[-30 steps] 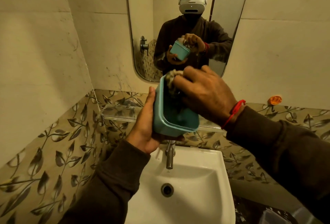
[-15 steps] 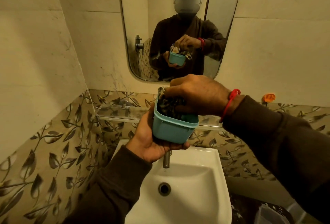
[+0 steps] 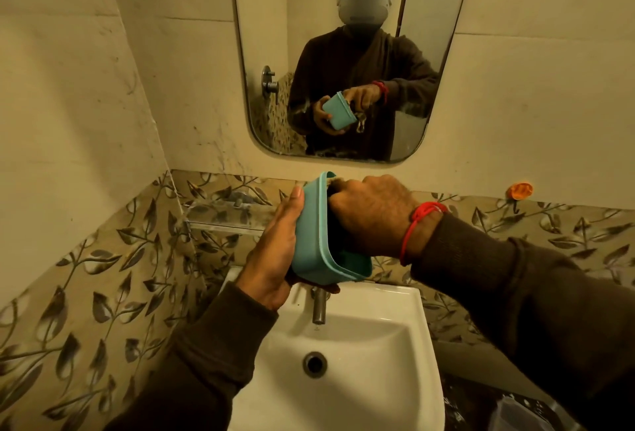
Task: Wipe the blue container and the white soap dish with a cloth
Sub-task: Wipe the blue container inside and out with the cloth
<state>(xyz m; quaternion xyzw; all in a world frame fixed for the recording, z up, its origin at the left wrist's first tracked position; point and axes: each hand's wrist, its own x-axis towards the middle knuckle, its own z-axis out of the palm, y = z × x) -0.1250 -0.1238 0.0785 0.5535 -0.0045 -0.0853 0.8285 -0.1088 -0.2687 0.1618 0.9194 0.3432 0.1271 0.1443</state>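
Observation:
My left hand (image 3: 275,252) grips the blue container (image 3: 311,231) from its underside, holding it tipped on its side above the tap, mouth facing right. My right hand (image 3: 371,214) is pushed inside the container's mouth, fingers closed on a cloth. Only a small pale bit of the cloth (image 3: 332,184) shows at the top rim; the rest is hidden by the hand. No white soap dish is visible.
A white sink (image 3: 388,355) with a metal tap (image 3: 319,305) lies directly below. A glass shelf (image 3: 223,221) runs along the leaf-patterned tile wall at left. A mirror (image 3: 275,52) hangs ahead, an orange hook (image 3: 520,190) sticks to the right wall, and a clear tub (image 3: 515,413) sits at bottom right.
The container has been tipped from mouth-up back onto its side, mouth to the right. My right hand has pushed deeper inside with the cloth.

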